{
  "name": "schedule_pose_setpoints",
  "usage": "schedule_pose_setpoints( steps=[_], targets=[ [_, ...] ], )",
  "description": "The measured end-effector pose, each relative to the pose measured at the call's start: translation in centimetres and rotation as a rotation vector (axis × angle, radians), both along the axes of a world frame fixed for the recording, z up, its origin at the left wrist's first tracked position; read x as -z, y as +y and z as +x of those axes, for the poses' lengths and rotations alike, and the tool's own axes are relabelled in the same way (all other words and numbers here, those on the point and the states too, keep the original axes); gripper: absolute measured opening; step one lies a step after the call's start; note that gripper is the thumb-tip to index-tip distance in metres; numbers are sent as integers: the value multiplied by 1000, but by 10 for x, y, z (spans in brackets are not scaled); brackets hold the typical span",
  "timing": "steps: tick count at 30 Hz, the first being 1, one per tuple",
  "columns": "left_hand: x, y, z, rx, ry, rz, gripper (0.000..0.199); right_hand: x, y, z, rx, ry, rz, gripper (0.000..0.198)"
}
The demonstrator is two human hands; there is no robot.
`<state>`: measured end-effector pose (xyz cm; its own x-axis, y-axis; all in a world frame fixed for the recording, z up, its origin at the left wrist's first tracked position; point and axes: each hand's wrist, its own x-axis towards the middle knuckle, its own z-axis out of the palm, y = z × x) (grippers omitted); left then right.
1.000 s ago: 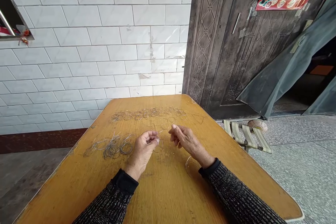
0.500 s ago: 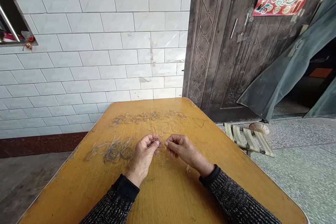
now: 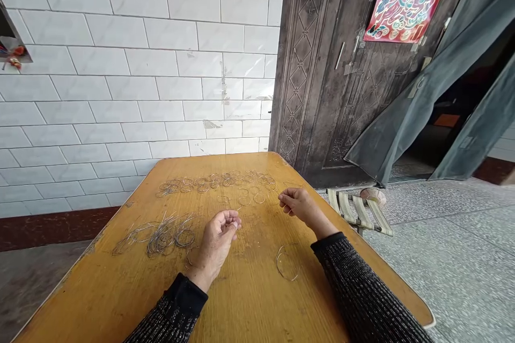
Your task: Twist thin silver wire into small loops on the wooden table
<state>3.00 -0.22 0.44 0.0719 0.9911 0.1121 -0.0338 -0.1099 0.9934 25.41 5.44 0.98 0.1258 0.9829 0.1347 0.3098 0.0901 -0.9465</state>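
My left hand hovers over the middle of the table with thumb and fingers pinched together. A thin wire curves out beside its wrist and appears to run from the pinch. My right hand is farther forward and right, fingertips closed near the wire row's right end; what they hold is too fine to make out. A loose wire loop lies below it. Several bent wires are ahead, before a row of coiled wires. A tangled wire bundle lies left of my left hand.
The wooden table reaches toward a white tiled wall. To the right are a striped folding stool, a dark carved door with a poster, and a grey-green curtain.
My right hand has moved away from my left, forward and to the right. The wire loop it partly covered now shows. My left hand stays pinched nearly in place; the view has turned slightly right.
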Motion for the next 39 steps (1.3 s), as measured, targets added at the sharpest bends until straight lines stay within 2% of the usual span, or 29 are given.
schedule_pose_setpoints(
  steps=[4, 15, 21, 26, 30, 32, 33, 35, 39],
  targets=[
    [4, 2, 0, -1, 8, 20, 20, 9, 13, -4, -2, -19, -48, 16],
    [2, -1, 2, 6, 6, 11, 17, 12, 55, -24, -10, -132, -167, 27],
    [3, 1, 1, 7, 16, 18, 16, 12, 57, -15, 21, -263, -115, 32],
    [4, 2, -1, 37, 28, 31, 16, 1, 24, 7, -23, -302, -94, 17],
    [3, 3, 0, 40, 63, 44, 18, 0, -27, 24, -121, -305, -139, 7],
    [2, 4, 1, 55, 77, 46, 18, 2, -53, 30, -237, -381, -124, 10],
    [2, 4, 1, 60, 80, 48, 17, 4, -63, 33, -281, -427, -110, 11],
    [2, 4, 1, 64, 87, 53, 17, 8, -78, 34, -273, -518, -52, 14],
    [2, 4, 0, 55, 103, 68, 16, 13, -84, 24, -289, -698, 84, 13]
  ],
)
